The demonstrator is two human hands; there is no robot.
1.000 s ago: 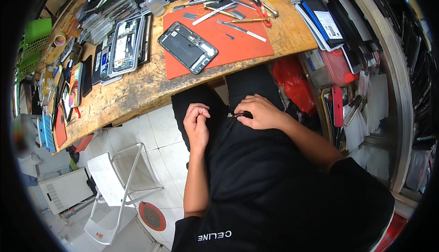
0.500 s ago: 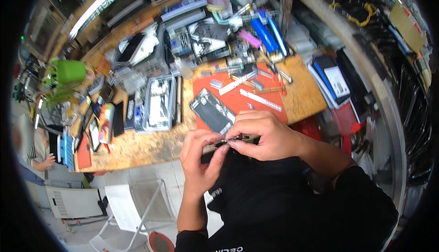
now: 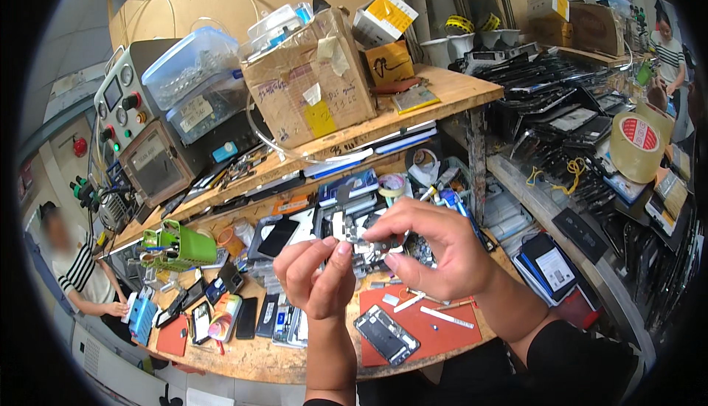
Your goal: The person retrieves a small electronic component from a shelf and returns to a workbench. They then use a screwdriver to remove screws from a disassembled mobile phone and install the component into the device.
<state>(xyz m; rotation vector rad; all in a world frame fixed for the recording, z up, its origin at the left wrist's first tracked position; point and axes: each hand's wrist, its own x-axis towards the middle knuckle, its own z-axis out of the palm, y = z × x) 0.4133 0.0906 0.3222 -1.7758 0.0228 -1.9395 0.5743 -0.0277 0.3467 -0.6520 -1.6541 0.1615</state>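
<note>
Up in front of me, above the workbench, my left hand (image 3: 317, 277) and my right hand (image 3: 442, 251) are close together. Between their fingertips is a small dark and silvery electronic part (image 3: 381, 246), probably from a phone; its exact kind is too small to tell. The left thumb and forefinger pinch its left end, and the right thumb and fingers grip its right end. Below the hands, an opened phone (image 3: 387, 334) with its inside showing lies on a red mat (image 3: 461, 337). White strips (image 3: 446, 317) and small tools lie near it.
Phones and a clear parts box lie on the bench left of my hands, near a green basket (image 3: 188, 246). A shelf (image 3: 450, 96) above holds a cardboard box (image 3: 306, 78). Dark device parts (image 3: 546, 96) are piled at right. Another person (image 3: 85, 277) stands at far left.
Both hands have risen from the bench's front edge with the small part still between them. My view has tilted up, bringing the shelf and its boxes into sight.
</note>
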